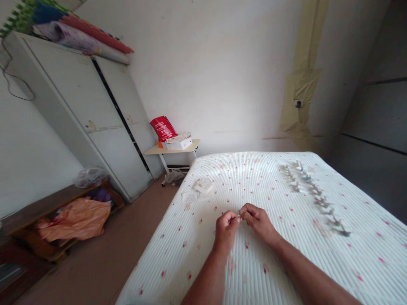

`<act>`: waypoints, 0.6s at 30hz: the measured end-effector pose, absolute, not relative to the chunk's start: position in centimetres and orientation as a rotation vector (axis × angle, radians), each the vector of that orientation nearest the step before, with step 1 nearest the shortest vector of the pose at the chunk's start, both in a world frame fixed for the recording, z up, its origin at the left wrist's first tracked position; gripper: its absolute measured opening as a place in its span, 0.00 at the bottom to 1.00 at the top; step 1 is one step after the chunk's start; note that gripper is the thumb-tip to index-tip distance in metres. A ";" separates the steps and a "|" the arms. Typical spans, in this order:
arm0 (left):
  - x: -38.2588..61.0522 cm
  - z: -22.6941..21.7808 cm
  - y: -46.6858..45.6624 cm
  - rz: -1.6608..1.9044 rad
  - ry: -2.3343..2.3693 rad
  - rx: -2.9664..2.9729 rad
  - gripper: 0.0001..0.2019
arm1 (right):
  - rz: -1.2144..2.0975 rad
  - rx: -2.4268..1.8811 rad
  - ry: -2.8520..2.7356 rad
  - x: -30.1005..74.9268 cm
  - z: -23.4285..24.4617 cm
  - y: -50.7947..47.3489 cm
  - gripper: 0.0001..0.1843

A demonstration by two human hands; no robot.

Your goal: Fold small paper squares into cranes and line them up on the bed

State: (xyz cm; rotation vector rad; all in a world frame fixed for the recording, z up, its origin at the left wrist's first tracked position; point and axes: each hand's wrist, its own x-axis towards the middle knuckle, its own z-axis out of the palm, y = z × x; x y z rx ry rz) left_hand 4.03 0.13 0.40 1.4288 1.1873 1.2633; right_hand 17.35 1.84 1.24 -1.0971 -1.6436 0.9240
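Note:
My left hand [226,228] and my right hand [258,219] meet over the white dotted bedspread [197,254], fingertips pinched together on one tiny pale piece [239,217], too small to identify. A long row of several small folded paper figures [313,197] runs along the bed to the right of my hands. To the upper left of my hands lie small paper sheets [199,190] in a loose stack.
A white wardrobe [82,123] stands at the left with rolled mats on top. A small side table [173,149] by the wall carries a red bag and a white box. A low wooden bench [38,207] holds an orange bag.

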 end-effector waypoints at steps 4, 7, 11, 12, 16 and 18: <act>4.2 0.0 0.3 1.310 1.192 1.449 0.09 | 0.914 -1.180 -1.553 16.8 1.6 1.9 0.19; 4.2 -0.1 0.4 1.327 1.159 1.332 0.10 | 0.974 -1.174 -1.534 16.9 1.9 1.9 0.22; 4.1 0.0 0.5 1.382 1.168 1.151 0.12 | 1.007 -1.201 -1.460 17.5 2.1 2.0 0.21; 4.1 0.0 0.6 1.402 1.175 1.118 0.12 | 1.021 -1.201 -1.438 17.7 2.1 2.0 0.20; 4.1 0.0 0.7 1.452 1.180 1.083 0.12 | 1.121 -1.122 -1.375 17.6 1.7 2.0 0.13; 4.1 -0.2 0.9 1.469 1.179 1.119 0.11 | 1.171 -1.073 -1.338 17.4 1.5 2.1 0.12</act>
